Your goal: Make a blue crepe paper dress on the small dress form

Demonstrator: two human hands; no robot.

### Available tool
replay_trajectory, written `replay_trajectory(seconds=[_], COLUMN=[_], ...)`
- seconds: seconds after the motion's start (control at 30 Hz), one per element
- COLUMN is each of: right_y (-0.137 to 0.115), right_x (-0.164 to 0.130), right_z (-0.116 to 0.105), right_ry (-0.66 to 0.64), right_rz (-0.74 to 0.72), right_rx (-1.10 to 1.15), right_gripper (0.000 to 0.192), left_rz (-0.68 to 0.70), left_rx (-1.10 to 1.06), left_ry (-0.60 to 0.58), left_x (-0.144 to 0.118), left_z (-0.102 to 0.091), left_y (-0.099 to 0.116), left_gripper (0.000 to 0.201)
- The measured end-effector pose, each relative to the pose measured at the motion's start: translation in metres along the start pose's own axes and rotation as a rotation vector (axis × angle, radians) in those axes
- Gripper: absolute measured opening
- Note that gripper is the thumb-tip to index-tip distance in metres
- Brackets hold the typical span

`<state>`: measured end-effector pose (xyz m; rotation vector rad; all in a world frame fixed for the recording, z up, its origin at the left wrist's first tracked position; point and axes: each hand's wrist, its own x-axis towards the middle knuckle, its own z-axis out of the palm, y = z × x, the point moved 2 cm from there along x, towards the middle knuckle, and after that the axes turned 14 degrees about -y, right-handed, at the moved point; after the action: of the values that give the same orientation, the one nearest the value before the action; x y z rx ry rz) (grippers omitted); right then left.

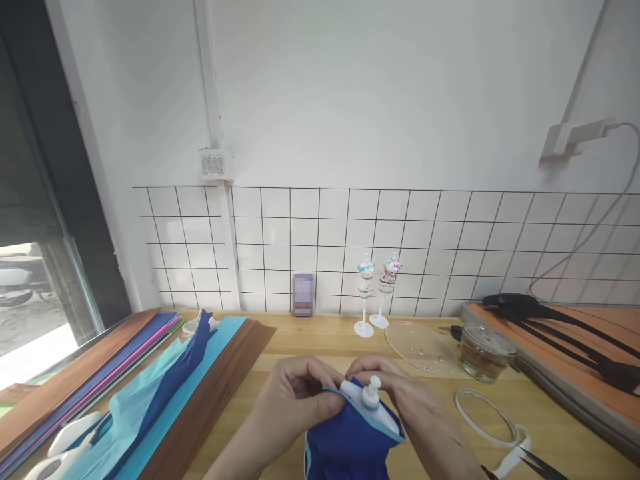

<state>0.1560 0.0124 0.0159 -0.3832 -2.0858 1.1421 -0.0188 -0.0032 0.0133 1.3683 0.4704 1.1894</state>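
Our L hand (303, 400) was nearly closed, thumb & fingers pinching the pale-blue-trimmed edge of some navy fabric (350, 443). Our R hand (400, 387) was half curled round the other side; its fingertips were hidden, so we couldn't tell if it gripped the cloth or just steadied it. B/w the hands, a mini white dress form (371, 395) leaned inside the fabric, neck & knob poking out, low & near centre, over the table (295, 343). Step in hand, we judged: fitting the navy piece round the form & lining up its top edge. Next move prob. called for a firm pinch & a gentle, even pull, w/o tipping the neck. We also had two mini mannequins (365, 283) upright at the back, fabric strips (213, 387) L, glass bowl (484, 363) R.
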Motion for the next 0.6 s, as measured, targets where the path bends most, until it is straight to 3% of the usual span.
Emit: replay_trajectory(seconds=[0.17,0.4,0.6], right_y=[-0.004,-0.006,-0.014], right_x=[-0.003,-0.001,0.002], right_z=[0.001,0.005,0.009], right_ry=[0.079,0.123,0.046], right_rz=[-0.155,-0.079,-0.033], right_rx=[-0.170,-0.272,-0.232], right_gripper=[0.040,0.030,0.029], left_rz=[-0.029,-0.037,-0.043], left_rx=[0.018,0.035,-0.049], left_ry=[0.051,0.016,0.036], left_x=[0.003,0.001,0.001], left_z=[0.000,-0.002,-0.006], left_y=[0.005,0.003,-0.002], left_gripper=[0.015,0.019,0.023])
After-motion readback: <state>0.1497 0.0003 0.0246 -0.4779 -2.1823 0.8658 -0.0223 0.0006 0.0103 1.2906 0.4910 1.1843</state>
